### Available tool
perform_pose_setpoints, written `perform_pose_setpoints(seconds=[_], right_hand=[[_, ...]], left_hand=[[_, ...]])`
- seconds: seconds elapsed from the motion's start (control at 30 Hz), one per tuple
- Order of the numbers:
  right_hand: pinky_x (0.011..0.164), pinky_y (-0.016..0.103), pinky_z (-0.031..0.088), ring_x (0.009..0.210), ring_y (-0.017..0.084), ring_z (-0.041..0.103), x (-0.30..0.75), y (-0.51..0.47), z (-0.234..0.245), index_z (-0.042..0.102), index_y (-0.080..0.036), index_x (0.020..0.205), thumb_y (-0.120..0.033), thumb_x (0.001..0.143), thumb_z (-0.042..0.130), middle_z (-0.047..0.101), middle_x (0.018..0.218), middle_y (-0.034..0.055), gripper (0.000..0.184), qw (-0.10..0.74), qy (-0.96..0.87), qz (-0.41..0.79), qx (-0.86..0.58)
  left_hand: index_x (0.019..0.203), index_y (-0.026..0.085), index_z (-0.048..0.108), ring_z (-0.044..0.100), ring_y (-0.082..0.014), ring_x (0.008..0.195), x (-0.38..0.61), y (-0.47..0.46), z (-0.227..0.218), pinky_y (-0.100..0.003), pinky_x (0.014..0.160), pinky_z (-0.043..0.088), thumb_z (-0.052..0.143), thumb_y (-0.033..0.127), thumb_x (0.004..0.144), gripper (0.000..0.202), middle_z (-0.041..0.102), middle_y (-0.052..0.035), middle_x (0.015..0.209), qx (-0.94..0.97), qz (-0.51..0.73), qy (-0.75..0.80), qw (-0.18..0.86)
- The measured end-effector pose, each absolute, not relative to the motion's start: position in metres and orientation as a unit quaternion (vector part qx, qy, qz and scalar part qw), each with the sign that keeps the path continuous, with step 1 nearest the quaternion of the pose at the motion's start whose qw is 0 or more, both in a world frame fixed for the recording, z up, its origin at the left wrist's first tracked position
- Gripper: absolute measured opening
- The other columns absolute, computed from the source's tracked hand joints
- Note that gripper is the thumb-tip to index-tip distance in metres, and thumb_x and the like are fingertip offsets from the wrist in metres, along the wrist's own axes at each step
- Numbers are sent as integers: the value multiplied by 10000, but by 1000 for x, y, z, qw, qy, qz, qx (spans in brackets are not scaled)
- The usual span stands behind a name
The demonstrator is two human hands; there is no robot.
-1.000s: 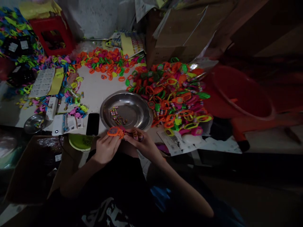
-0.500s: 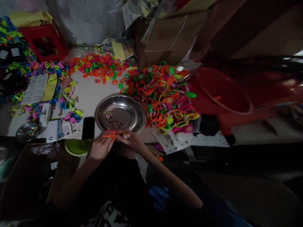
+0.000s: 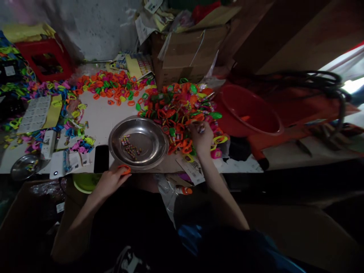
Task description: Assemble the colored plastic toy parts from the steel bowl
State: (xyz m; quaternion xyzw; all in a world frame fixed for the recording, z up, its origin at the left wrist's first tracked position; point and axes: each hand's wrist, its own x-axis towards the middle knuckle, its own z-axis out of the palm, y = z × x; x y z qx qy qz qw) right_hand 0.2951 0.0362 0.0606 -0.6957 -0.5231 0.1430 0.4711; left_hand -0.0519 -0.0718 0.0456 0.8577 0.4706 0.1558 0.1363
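Note:
My left hand (image 3: 109, 181) rests at the table's near edge, fingers closed round an orange plastic ring (image 3: 124, 169). My right hand (image 3: 201, 137) reaches out over the big heap of orange, green, pink and yellow plastic pieces (image 3: 182, 110), fingers curled and pinching something small that I cannot make out. A round steel bowl (image 3: 138, 127) with a few small coloured bits (image 3: 129, 147) inside lies between the two hands.
A black phone (image 3: 101, 158) lies left of the bowl, with a small steel dish (image 3: 24, 170) further left. A second spread of coloured rings (image 3: 108, 85) lies at the back. A cardboard box (image 3: 184, 53) and a red basin (image 3: 247, 110) flank the heap. Sticker sheets (image 3: 35, 113) sit far left.
My right hand left my left hand and moved out to the right onto the coloured heap. My left hand stayed near the table edge with the orange ring. The view swung right.

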Motion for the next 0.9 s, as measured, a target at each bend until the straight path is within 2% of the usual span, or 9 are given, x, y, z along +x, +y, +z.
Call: perform_pose_setpoints(seconds=[0.07, 0.13, 0.23, 0.3, 0.4, 0.47, 0.53, 0.73, 0.9], right_hand=[[584, 281, 408, 635, 137, 498, 282, 26, 49, 546, -161, 772, -438, 786, 585, 562, 705, 33, 281, 450, -544, 199, -680], [477, 235, 360, 520, 93, 427, 260, 11, 39, 527, -162, 734, -477, 707, 657, 491, 612, -30, 342, 400, -561, 337, -642], [412, 196, 330, 458, 60, 384, 228, -16, 38, 532, -158, 864, -487, 645, 706, 447, 609, -72, 433, 319, -540, 568, -534], [433, 195, 370, 468, 67, 428, 213, -31, 47, 549, -149, 957, -469, 687, 686, 497, 636, -59, 441, 294, -542, 623, -481], [552, 220, 461, 579, 108, 558, 201, -47, 66, 612, -141, 1004, -421, 781, 628, 619, 733, -1, 358, 291, -606, 580, -459], [715, 262, 503, 782, 159, 638, 196, -54, 76, 645, -162, 1036, -381, 815, 611, 680, 889, 33, 313, 309, -663, 516, -446], [829, 289, 493, 934, 188, 642, 193, -61, 83, 646, -183, 1078, -360, 840, 595, 689, 1001, 44, 301, 324, -704, 460, -434], [647, 220, 496, 717, 164, 664, 185, -78, 81, 607, -179, 1007, -383, 838, 620, 701, 842, 41, 266, 341, -723, 352, -487], [647, 214, 487, 761, 167, 676, 174, -83, 72, 583, -192, 983, -319, 879, 578, 693, 878, 46, 164, 345, -752, 296, -476]], left_hand=[[998, 198, 585, 694, -162, 699, -48, -72, 47, -236, 635, 536, 548, 358, 898, 192, 708, -19, 934, 858, 167, 468, 134], [997, 196, 569, 690, -167, 697, -44, -71, 51, -231, 621, 525, 576, 381, 876, 222, 706, -21, 870, 851, 193, 469, 140], [1032, 193, 544, 690, -160, 747, -38, -70, 58, -217, 632, 517, 580, 383, 874, 250, 702, -26, 893, 835, 225, 474, 165], [1079, 192, 527, 688, -149, 762, -34, -69, 63, -211, 641, 516, 562, 374, 889, 265, 700, -28, 935, 831, 234, 473, 174], [1102, 189, 529, 685, -145, 811, -31, -67, 68, -223, 696, 524, 516, 346, 921, 240, 688, -45, 1016, 845, 244, 449, 156], [1086, 186, 546, 674, -141, 865, -30, -67, 70, -231, 749, 523, 485, 319, 938, 207, 672, -56, 1058, 856, 252, 428, 140], [1076, 180, 557, 655, -138, 911, -29, -67, 74, -234, 781, 517, 472, 291, 946, 191, 659, -61, 1062, 861, 257, 421, 128], [1013, 162, 585, 603, -161, 914, -24, -67, 84, -267, 785, 506, 474, 272, 943, 172, 651, -53, 969, 874, 229, 424, 57], [968, 153, 573, 606, -157, 879, -20, -69, 89, -261, 755, 503, 459, 264, 949, 160, 655, -41, 939, 881, 221, 417, 34]])
